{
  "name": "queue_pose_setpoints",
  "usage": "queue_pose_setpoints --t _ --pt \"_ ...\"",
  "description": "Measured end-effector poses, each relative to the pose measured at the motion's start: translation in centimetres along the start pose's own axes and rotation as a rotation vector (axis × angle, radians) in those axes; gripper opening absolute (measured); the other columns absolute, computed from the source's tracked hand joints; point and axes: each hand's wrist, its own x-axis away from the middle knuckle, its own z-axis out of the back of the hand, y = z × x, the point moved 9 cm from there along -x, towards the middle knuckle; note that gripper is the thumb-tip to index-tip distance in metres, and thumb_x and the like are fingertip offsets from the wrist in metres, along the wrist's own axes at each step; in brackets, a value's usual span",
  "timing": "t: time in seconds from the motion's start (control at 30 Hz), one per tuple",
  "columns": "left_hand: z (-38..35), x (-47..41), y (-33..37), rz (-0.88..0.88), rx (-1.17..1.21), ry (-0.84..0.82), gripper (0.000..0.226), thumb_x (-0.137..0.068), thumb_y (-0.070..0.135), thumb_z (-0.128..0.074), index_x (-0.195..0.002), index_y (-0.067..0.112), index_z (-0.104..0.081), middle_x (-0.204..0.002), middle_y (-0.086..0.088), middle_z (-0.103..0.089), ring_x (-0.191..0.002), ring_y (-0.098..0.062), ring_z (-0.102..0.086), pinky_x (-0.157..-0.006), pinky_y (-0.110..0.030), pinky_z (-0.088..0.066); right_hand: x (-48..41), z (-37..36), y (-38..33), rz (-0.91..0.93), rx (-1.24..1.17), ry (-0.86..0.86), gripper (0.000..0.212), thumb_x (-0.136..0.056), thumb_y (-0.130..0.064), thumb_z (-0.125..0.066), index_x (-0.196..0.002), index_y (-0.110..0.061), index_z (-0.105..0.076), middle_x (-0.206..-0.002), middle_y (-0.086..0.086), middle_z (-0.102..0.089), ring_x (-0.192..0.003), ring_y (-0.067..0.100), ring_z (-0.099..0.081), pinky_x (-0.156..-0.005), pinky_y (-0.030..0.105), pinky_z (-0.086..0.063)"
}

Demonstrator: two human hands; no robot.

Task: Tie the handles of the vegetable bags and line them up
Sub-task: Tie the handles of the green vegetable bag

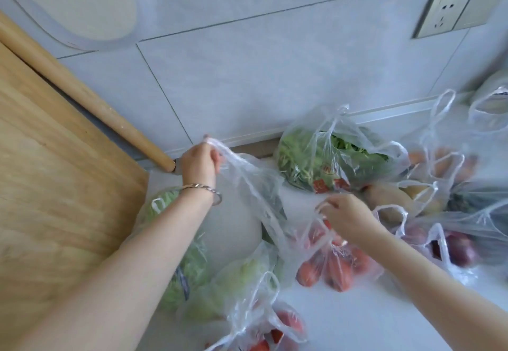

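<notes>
— Several thin clear plastic bags of vegetables lie scattered on the pale counter (236,218), none visibly tied or lined up.

— What are the hands doing?

— At centre frame, the left hand (199,162) grips one raised handle of the clear bag of red tomatoes (334,264); the right hand (345,214) pinches its other handle. No knot yet.

— And the rest?

— Handles hang loose on the bag of leafy greens (327,162) upper right and the cabbage bag (178,257) lower left. So nearly everything remains.

— Any writing?

— Red printing on the greens bag, too blurred to read.

No legible txt; bag (330,183) print blurred
</notes>
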Motion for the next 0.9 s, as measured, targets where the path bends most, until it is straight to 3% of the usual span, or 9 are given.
queue_pose_setpoints --t 0.1,0.17,0.23,0.4,0.5,0.6,0.73,0.83,0.9 --pt "4.9 -0.6 0.6 -0.033 0.096 0.177 0.046 -0.081 0.005 -0.042 -0.035 0.012 -0.042 -0.022 0.004 -0.038 -0.054 -0.011 -0.054 -0.057 -0.023 -0.037 -0.1 1.8 -4.0 0.016 -0.422 0.057 0.03 -0.086 -0.001 -0.04 -0.066 -0.013 -0.059 -0.059 0.0 -0.054 -0.059 0.017 -0.05 -0.058 0.026 -0.045" --pt "8.4 -0.6 0.2 0.02 0.173 0.324 0.045 -0.078 0.001 -0.042 -0.036 0.014 -0.041 -0.023 0.005 -0.035 -0.035 -0.012 -0.045 -0.048 -0.023 -0.036 -0.2 1.9 -6.5 0.032 -0.596 0.027 0.032 -0.084 0.003 -0.037 -0.061 -0.01 -0.055 -0.056 0.002 -0.053 -0.055 0.015 -0.049 -0.049 0.017 -0.045" --pt "10.2 -0.6 -0.2 0.075 0.219 0.339 0.037 -0.078 0.002 -0.042 -0.043 0.012 -0.037 -0.022 0.006 -0.028 -0.025 -0.013 -0.032 -0.04 -0.021 -0.037 -0.1 2.4 -8.6 0.093 -0.674 0.058 0.033 -0.083 0.003 -0.035 -0.058 -0.01 -0.052 -0.051 0.003 -0.054 -0.052 0.016 -0.049 -0.04 0.012 -0.039" --pt "8.0 2.1 -1.0 0.196 0.022 -0.11 0.031 -0.094 0.008 -0.034 -0.067 0.011 -0.049 -0.025 0.006 -0.03 -0.019 -0.004 -0.02 -0.031 -0.006 -0.022 -0.3 4.6 -10.0 0.184 -0.806 0.245 0.024 -0.084 -0.003 -0.038 -0.073 -0.013 -0.057 -0.037 -0.005 -0.052 -0.043 0.007 -0.048 -0.047 0.014 -0.039" --pt "6.9 4.0 -0.7 0.244 0.154 -0.251 0.03 -0.095 0.006 -0.031 -0.091 0.019 -0.058 -0.033 0.007 -0.041 -0.023 -0.003 -0.025 -0.032 -0.006 -0.023 -1.6 6.6 -9.6 0.129 -0.832 0.295 0.025 -0.089 -0.003 -0.034 -0.101 -0.011 -0.054 -0.061 0.002 -0.058 -0.03 0.004 -0.046 -0.036 0.013 -0.036" --pt "6.2 4.5 -0.8 0.306 0.337 -0.25 0.035 -0.094 0.004 -0.028 -0.109 0.026 -0.052 -0.04 0.002 -0.052 -0.026 -0.005 -0.037 -0.033 -0.007 -0.03 -3.3 7.0 -9.2 0.057 -0.785 0.173 0.039 -0.089 0.004 -0.032 -0.123 -0.01 -0.043 -0.092 0.011 -0.062 -0.031 0.003 -0.056 -0.03 0.011 -0.034" --pt "5.0 5.1 -2.1 0.413 0.423 -0.252 0.042 -0.095 0.003 -0.022 -0.117 0.03 -0.044 -0.05 -0.007 -0.065 -0.033 -0.012 -0.053 -0.038 -0.014 -0.047 -3.6 5.4 -7.6 -0.06 -0.871 -0.036 0.052 -0.085 0.018 -0.022 -0.132 0.003 -0.039 -0.108 0.022 -0.06 -0.049 0.016 -0.067 -0.031 0.015 -0.043" --pt "4.0 5.4 -2.4 0.41 0.352 -0.334 0.06 -0.087 -0.009 -0.017 -0.124 0.03 -0.044 -0.074 -0.013 -0.065 -0.043 -0.013 -0.061 -0.042 -0.021 -0.052 -3.8 3.8 -5.2 -0.176 -0.839 -0.152 0.048 -0.09 0.016 -0.022 -0.135 0.004 -0.034 -0.134 0.03 -0.044 -0.068 0.029 -0.07 -0.038 0.02 -0.053" --pt "3.5 5.4 -2.2 0.363 0.26 -0.387 0.066 -0.085 -0.013 -0.016 -0.125 0.031 -0.043 -0.086 -0.013 -0.063 -0.048 -0.012 -0.064 -0.042 -0.018 -0.051 -3.0 2.4 -4.4 -0.253 -0.795 -0.302 0.04 -0.091 0.015 -0.024 -0.128 0.009 -0.04 -0.118 0.03 -0.054 -0.066 0.027 -0.069 -0.041 0.02 -0.055"
